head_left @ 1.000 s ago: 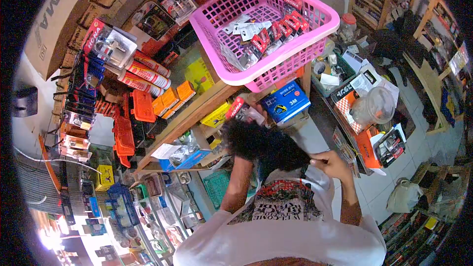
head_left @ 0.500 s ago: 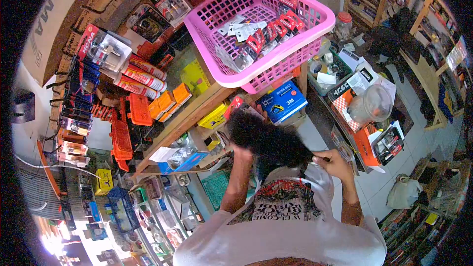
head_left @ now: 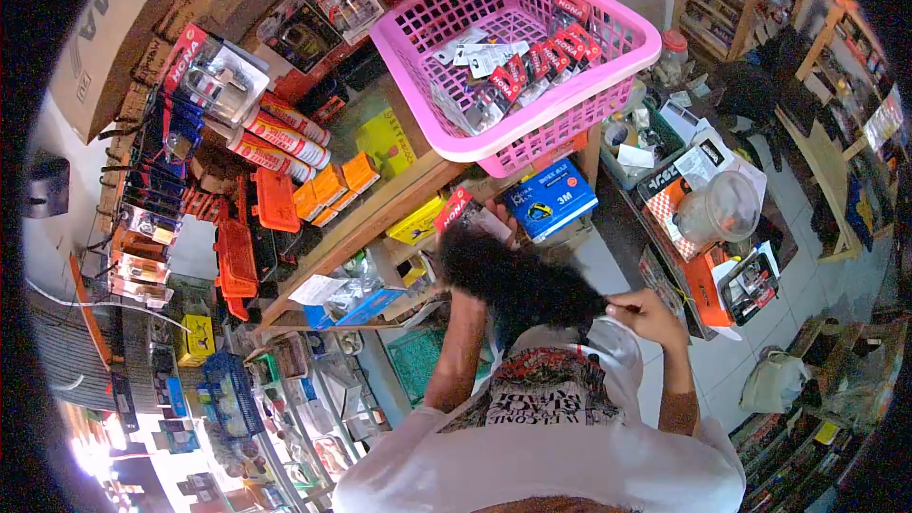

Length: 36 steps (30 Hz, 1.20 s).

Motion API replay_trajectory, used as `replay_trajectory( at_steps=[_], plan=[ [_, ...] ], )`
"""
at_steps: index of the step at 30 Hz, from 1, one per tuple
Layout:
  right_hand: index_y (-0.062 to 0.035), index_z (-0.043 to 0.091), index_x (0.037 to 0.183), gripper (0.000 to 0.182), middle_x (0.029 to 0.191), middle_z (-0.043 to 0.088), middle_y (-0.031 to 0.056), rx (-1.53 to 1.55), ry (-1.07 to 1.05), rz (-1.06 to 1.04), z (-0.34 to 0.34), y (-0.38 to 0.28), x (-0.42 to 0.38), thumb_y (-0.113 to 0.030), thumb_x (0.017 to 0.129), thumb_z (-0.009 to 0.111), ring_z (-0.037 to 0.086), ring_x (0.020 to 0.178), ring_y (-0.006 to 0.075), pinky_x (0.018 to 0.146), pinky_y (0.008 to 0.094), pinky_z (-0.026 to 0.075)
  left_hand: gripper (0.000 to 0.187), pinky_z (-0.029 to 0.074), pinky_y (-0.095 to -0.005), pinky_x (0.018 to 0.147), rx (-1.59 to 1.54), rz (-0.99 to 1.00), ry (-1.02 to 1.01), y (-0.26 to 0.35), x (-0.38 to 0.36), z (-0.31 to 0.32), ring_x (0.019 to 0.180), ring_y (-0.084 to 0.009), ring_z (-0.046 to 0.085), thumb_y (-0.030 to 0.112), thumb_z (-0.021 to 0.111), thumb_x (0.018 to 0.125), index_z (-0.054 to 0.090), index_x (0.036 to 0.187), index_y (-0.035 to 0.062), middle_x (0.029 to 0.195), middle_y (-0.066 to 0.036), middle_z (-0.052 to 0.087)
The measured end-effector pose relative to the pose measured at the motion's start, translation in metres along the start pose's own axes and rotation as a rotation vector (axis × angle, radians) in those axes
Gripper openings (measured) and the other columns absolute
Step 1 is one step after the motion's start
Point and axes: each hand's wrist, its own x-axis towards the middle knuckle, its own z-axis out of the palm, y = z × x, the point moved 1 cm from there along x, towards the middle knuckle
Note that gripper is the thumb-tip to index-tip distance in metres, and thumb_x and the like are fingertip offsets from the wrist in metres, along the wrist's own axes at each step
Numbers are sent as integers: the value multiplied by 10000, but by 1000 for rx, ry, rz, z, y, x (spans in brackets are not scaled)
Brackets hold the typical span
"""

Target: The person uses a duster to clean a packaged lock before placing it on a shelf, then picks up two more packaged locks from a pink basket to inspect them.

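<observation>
In my left hand (head_left: 508, 220) is a carded blister pack (head_left: 454, 210) with a red "NONA" header, held up before the shelf. The hand is mostly hidden behind a black fluffy duster (head_left: 532, 285); only some fingertips and the forearm show. My right hand (head_left: 655, 318) has closed fingers at the duster's right end, where its handle would be. The duster's fluffy part lies across my left wrist, close to the pack. Above the hands stands a pink plastic basket (head_left: 546, 138) holding several red-topped packs (head_left: 546, 62).
A blue 3M box (head_left: 549, 201) sits below the basket. Left of it are a wooden shelf edge (head_left: 356, 237), small orange boxes (head_left: 332, 192), spray cans (head_left: 275, 154) and an orange plastic case (head_left: 235, 261). To the right, a clear plastic tub (head_left: 719, 209) rests on papers.
The whole view has shifted slightly. The red header of the pack in my left hand shows more clearly above the duster, and the duster has dropped a little. Both hands keep their hold.
</observation>
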Motion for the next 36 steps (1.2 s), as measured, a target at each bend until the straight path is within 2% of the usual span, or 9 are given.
replay_trajectory(
  at_steps=[2,5,8,11,13,18,24,27,36],
  plan=[
    [37,692,1069,317,871,737,117,11,88,-91,4,13,2,-233,902,705,632,770,108,709,294,516,655,357,-509,1111,18,-2,-8,0,-2,-5,1270,-338,499,570,454,936,477,1372,82,1355,-136,560],
    [27,691,1080,315,865,734,115,-7,-115,30,-10,-8,-1,-242,916,685,609,765,92,706,290,515,603,335,-504,1123,-789,-308,-53,-4,1,-32,1263,-307,510,544,420,960,522,1350,94,1347,-117,574],
    [30,697,1027,287,761,691,68,41,116,-109,0,4,3,-237,923,676,562,705,81,646,293,490,495,342,-477,1118,-222,-117,-237,-6,13,-47,1241,-267,529,440,446,967,557,1320,112,1290,-86,612],
    [38,670,886,275,644,561,2,4,28,-47,3,-10,8,-231,939,657,479,639,62,566,285,422,462,388,-448,1091,-126,21,181,-9,-14,15,1220,-258,541,366,561,912,587,1282,92,1204,-70,654],
    [30,621,816,289,626,486,-29,149,46,10,12,-30,6,-225,949,647,432,616,55,539,275,375,484,398,-450,1082,140,89,119,-19,-30,24,1206,-262,552,412,537,939,573,1306,100,1230,-66,646],
    [3,564,741,316,617,445,-61,229,-16,90,10,-30,3,-210,965,626,393,586,47,517,256,338,510,392,-463,1071,-10,15,-220,-17,-23,25,1219,-273,549,470,428,990,547,1339,119,1326,-61,592],
    [-35,514,669,354,551,425,-50,188,-13,50,9,-10,-7,-195,973,599,372,505,40,463,249,305,445,418,-438,1053,-12,49,-10,-5,-8,27,1152,-247,587,414,444,994,584,1283,106,1247,-56,639],
    [-3,570,747,315,595,440,-54,183,9,102,9,-9,-3,-221,969,620,389,568,61,513,266,346,586,347,-455,1111,12,-93,227,-19,-28,21,1263,-274,510,515,442,964,482,1406,133,1401,-59,534],
    [3,513,728,345,591,409,-46,176,-49,129,16,-13,-6,-219,978,601,384,577,54,508,273,330,542,451,-451,1028,10,10,-11,-6,-16,26,1206,-247,560,509,454,977,543,1332,109,1311,-72,602]
  ],
)
